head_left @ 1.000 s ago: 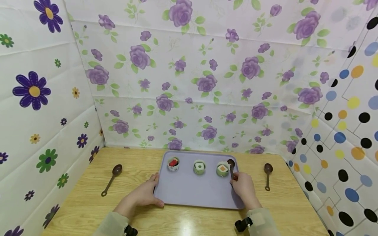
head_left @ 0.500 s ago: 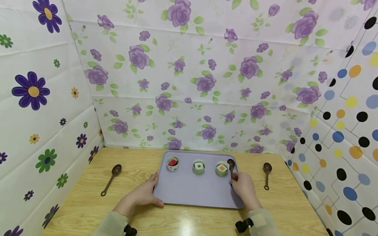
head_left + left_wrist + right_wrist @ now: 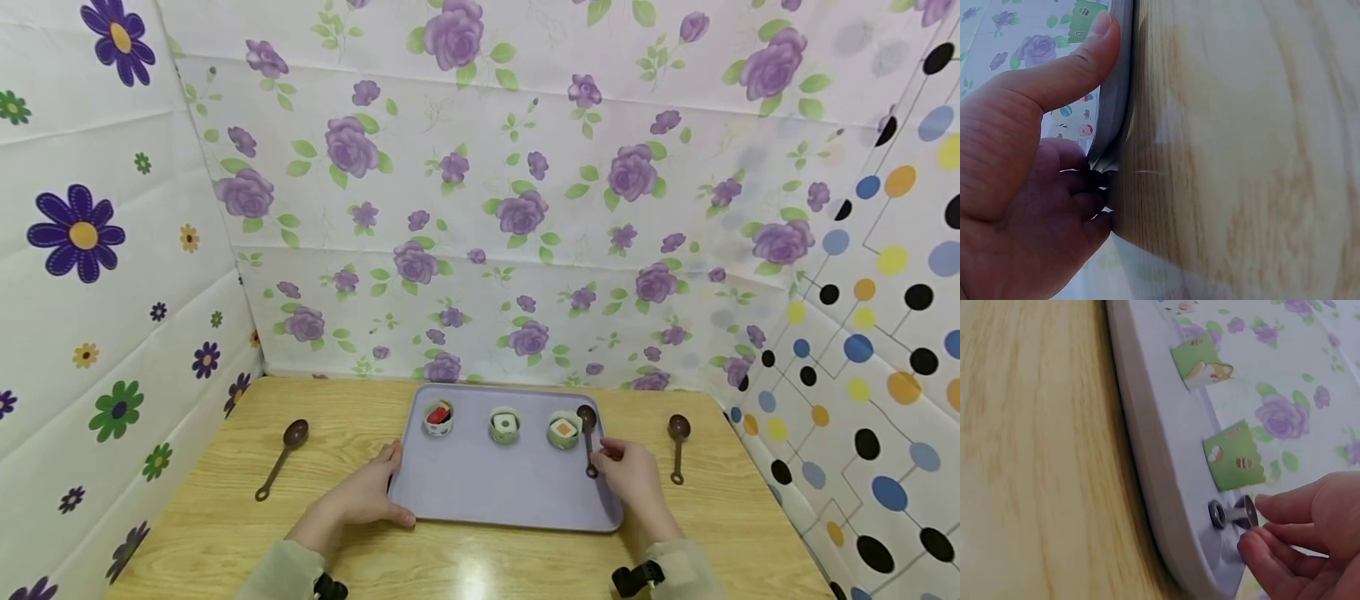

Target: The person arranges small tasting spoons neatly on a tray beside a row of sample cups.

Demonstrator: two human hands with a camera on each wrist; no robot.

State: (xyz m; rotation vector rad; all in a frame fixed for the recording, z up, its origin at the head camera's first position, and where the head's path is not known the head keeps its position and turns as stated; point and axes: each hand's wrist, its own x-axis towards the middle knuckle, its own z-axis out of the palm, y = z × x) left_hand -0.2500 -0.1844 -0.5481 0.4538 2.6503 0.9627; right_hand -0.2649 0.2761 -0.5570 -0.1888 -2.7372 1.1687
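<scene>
Both hands sit at the near half of the lilac tray (image 3: 487,492), one at each side. Her left hand (image 3: 367,496) grips the tray's left edge; the left wrist view shows the thumb (image 3: 1066,72) laid over the rim and the other fingers (image 3: 1082,206) curled beneath it. Her right hand (image 3: 633,475) rests by the tray's right edge with its fingers loosely bent and their tips just beside the handle end of the brown spoon (image 3: 588,437); I cannot tell whether they touch it, and they do not close round it.

Largest is the wooden counter (image 3: 480,567), walled on three sides by patterned sheets, with bare wood left and right of the tray and a strip in front of it. The tray lies in the middle, its far edge close to the back wall.

Along the tray's far side stand three small cups in a row: left cup (image 3: 438,417) with something red, middle cup (image 3: 505,426), right cup (image 3: 564,430) with something orange. The spoon lies on the tray just right of that last cup, bowl away from her, handle with a ring end (image 3: 1217,514) towards her hand.

Two more brown spoons lie on the wood: left spoon (image 3: 281,457), well apart from the tray, and right spoon (image 3: 678,446), just beyond the right hand.
</scene>
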